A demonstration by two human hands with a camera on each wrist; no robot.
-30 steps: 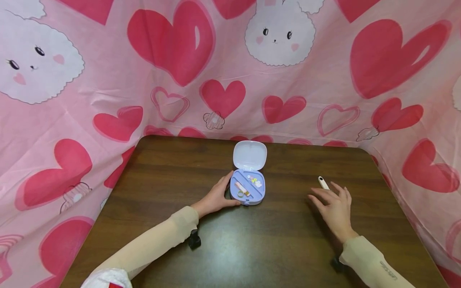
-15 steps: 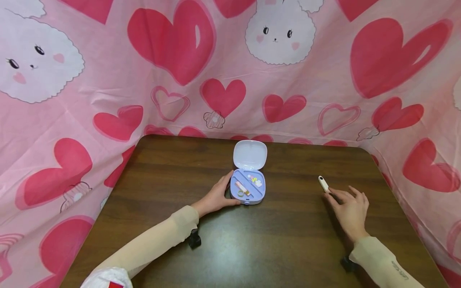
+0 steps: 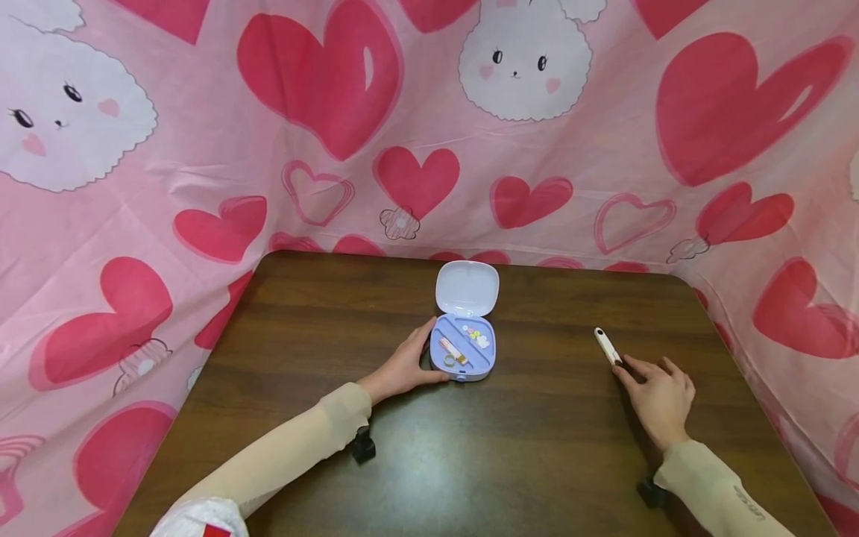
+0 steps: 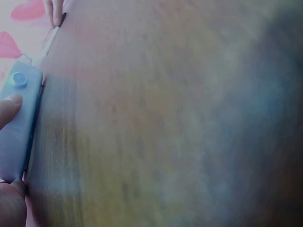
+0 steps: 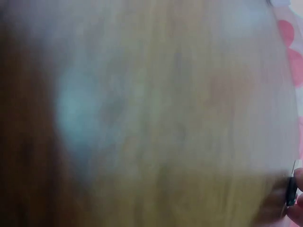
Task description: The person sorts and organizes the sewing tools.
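Observation:
A small lilac case (image 3: pixel 461 347) stands with its pale lid (image 3: pixel 467 289) raised. My left hand (image 3: pixel 403 365) grips it from the left, thumb at the front near the round button (image 4: pixel 19 79). Inside, a slanted divider separates a small stick with a gold-coloured part (image 3: pixel 452 350) and a greenish ring (image 3: pixel 449 360) from several little white, pink and yellow pieces (image 3: pixel 476 337). To the right, my right hand (image 3: pixel 661 399) pinches the near, black end of a slim white tool (image 3: pixel 606 345). That tool has a dark oval mark at its far end; its black part (image 5: pixel 291 191) shows between the fingers in the right wrist view.
The brown wooden table (image 3: pixel 523 432) has rounded back corners. A pink cloth (image 3: pixel 537 156) with hearts and rabbit faces hangs close behind it and along both sides. Dark wrist mounts (image 3: pixel 363 446) sit under both forearms.
The right hand has moved right and toward the near side, from over the white tool to its near end, which it now pinches. The left hand and case stay put.

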